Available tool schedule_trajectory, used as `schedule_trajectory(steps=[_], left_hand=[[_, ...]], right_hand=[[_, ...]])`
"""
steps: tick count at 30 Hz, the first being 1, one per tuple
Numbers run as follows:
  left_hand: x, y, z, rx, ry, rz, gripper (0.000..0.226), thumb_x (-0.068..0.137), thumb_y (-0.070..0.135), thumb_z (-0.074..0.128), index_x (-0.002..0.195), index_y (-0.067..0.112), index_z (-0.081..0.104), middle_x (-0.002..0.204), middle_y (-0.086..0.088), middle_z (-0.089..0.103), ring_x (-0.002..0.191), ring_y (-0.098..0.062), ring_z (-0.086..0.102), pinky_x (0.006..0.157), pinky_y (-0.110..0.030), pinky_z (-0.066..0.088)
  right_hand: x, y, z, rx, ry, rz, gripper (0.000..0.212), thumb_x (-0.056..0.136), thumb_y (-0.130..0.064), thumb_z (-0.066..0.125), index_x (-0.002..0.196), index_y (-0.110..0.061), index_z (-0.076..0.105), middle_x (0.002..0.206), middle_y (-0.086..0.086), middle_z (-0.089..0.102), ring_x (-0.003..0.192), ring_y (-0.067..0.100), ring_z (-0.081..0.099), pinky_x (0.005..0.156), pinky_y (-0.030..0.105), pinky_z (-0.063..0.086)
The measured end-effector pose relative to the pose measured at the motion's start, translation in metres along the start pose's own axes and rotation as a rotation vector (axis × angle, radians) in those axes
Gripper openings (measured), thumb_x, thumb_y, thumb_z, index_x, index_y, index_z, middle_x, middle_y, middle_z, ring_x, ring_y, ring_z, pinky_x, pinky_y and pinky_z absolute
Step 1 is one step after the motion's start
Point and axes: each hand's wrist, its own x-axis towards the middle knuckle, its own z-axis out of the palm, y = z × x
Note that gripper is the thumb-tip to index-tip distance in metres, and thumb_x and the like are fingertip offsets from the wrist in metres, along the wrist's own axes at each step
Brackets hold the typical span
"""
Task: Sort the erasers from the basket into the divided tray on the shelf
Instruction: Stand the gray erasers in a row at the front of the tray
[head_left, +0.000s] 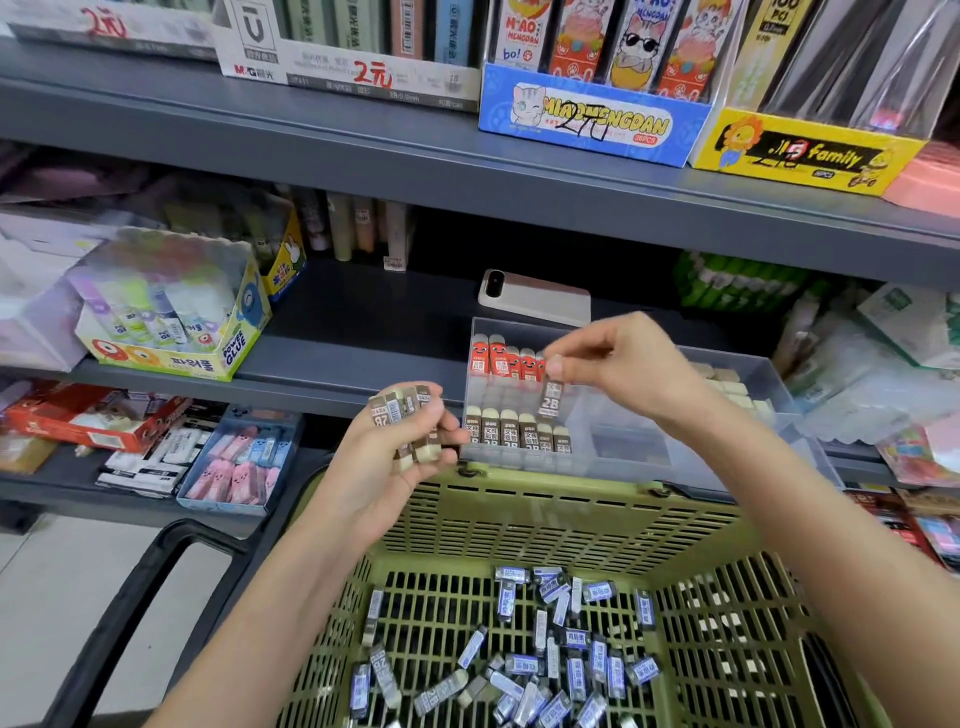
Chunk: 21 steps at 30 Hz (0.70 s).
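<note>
Green plastic forms the basket (545, 525) nearest the person, and many blue erasers (524, 665) lie loose across its slatted floor.

Above the basket's far rim, the left hand (410, 457) curls round a bundle (410, 421) of brown-sleeved erasers, held as a ready stock. To its right and slightly farther, the right hand (618, 369) pinches one brown eraser (550, 397) by its top end between thumb and fingertips. It hangs upright over the near-left compartment of the tray (628, 447).

That clear tray sits at the front edge of the shelf (363, 322), just beyond the basket. Its near-left compartment holds a brown row (519, 434) standing upright. Red erasers (504, 358) fill the compartment behind, and pale erasers (737, 389) lie in a far-right one. A phone (535, 296) rests on the shelf behind the tray.

The step in hand appears to be placing brown erasers one at a time, fed from the left hand's bundle. The next move likely calls for lowering this one upright into the gap at the right end of the brown row, label forward, without knocking its neighbours over. The blue ones in the basket would need a compartment of their own afterwards.
</note>
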Motion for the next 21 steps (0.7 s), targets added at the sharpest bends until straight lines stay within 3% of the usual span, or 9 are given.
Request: schedule_trajectory(steps=[2, 5, 8, 11, 14, 17, 19, 21], left_hand=[[0.0, 0.001, -0.002, -0.037, 0.008, -0.015, 0.028, 0.071, 0.01, 0.065, 0.099, 0.006, 0.06, 0.067, -0.009, 0.065, 0.062, -0.02, 0.066, 0.048, -0.024, 0.05], [0.0, 0.001, -0.003, -0.071, 0.017, -0.035, 0.024, 0.071, 0.006, 0.062, 0.094, 0.002, 0.056, 0.068, -0.013, 0.065, 0.062, -0.023, 0.065, 0.047, -0.025, 0.05], [0.001, 0.0, -0.003, -0.074, 0.015, -0.042, 0.022, 0.071, 0.004, 0.06, 0.091, 0.0, 0.055, 0.073, -0.016, 0.068, 0.067, -0.025, 0.068, 0.05, -0.027, 0.052], [0.001, 0.001, -0.002, -0.065, 0.006, -0.049, 0.021, 0.074, 0.005, 0.06, 0.094, -0.001, 0.057, 0.079, -0.016, 0.07, 0.074, -0.026, 0.071, 0.056, -0.029, 0.055], [0.0, 0.001, -0.001, -0.062, 0.021, -0.043, 0.024, 0.074, 0.007, 0.062, 0.096, 0.002, 0.061, 0.082, -0.015, 0.072, 0.077, -0.024, 0.072, 0.06, -0.029, 0.057], [-0.001, 0.003, 0.001, -0.018, 0.033, -0.009, 0.02, 0.072, 0.012, 0.065, 0.092, 0.01, 0.063, 0.082, -0.011, 0.073, 0.076, -0.02, 0.071, 0.06, -0.026, 0.056], [-0.003, 0.003, 0.002, 0.002, 0.045, 0.003, 0.022, 0.07, 0.014, 0.067, 0.092, 0.012, 0.063, 0.077, -0.008, 0.072, 0.073, -0.018, 0.071, 0.058, -0.024, 0.055], [-0.005, 0.004, 0.003, 0.005, 0.045, 0.001, 0.025, 0.069, 0.014, 0.068, 0.093, 0.012, 0.063, 0.073, -0.007, 0.07, 0.068, -0.016, 0.069, 0.056, -0.022, 0.054]], right_hand=[[0.002, 0.011, 0.003, -0.257, -0.044, 0.026, 0.009, 0.075, -0.024, 0.077, 0.083, -0.02, 0.076, 0.079, -0.006, 0.072, 0.074, 0.007, 0.062, 0.076, 0.025, 0.048], [-0.002, 0.021, 0.016, -0.327, -0.117, 0.068, 0.018, 0.076, -0.026, 0.077, 0.092, -0.019, 0.071, 0.073, -0.009, 0.068, 0.07, 0.001, 0.058, 0.07, 0.022, 0.042], [-0.007, 0.028, 0.025, -0.344, -0.048, 0.043, 0.016, 0.076, -0.03, 0.076, 0.085, -0.022, 0.065, 0.071, -0.011, 0.066, 0.07, 0.002, 0.057, 0.066, 0.02, 0.035], [-0.011, 0.035, 0.029, -0.413, 0.057, -0.03, 0.013, 0.077, -0.036, 0.074, 0.078, -0.023, 0.069, 0.08, -0.009, 0.07, 0.082, 0.01, 0.06, 0.078, 0.026, 0.037], [-0.014, 0.043, 0.033, -0.577, 0.104, -0.132, 0.014, 0.081, -0.04, 0.068, 0.09, -0.03, 0.075, 0.092, -0.011, 0.071, 0.091, 0.016, 0.051, 0.08, 0.027, 0.027], [-0.013, 0.049, 0.034, -0.738, 0.035, -0.191, 0.019, 0.089, -0.039, 0.057, 0.097, -0.032, 0.074, 0.099, -0.011, 0.07, 0.093, 0.017, 0.047, 0.074, 0.028, 0.021], [-0.011, 0.047, 0.035, -0.886, 0.004, -0.203, 0.024, 0.093, -0.038, 0.049, 0.102, -0.032, 0.071, 0.101, -0.01, 0.07, 0.093, 0.017, 0.046, 0.075, 0.03, 0.021], [-0.013, 0.041, 0.034, -0.929, 0.08, -0.259, 0.025, 0.094, -0.036, 0.048, 0.106, -0.034, 0.069, 0.099, -0.007, 0.071, 0.093, 0.019, 0.048, 0.079, 0.032, 0.024]])
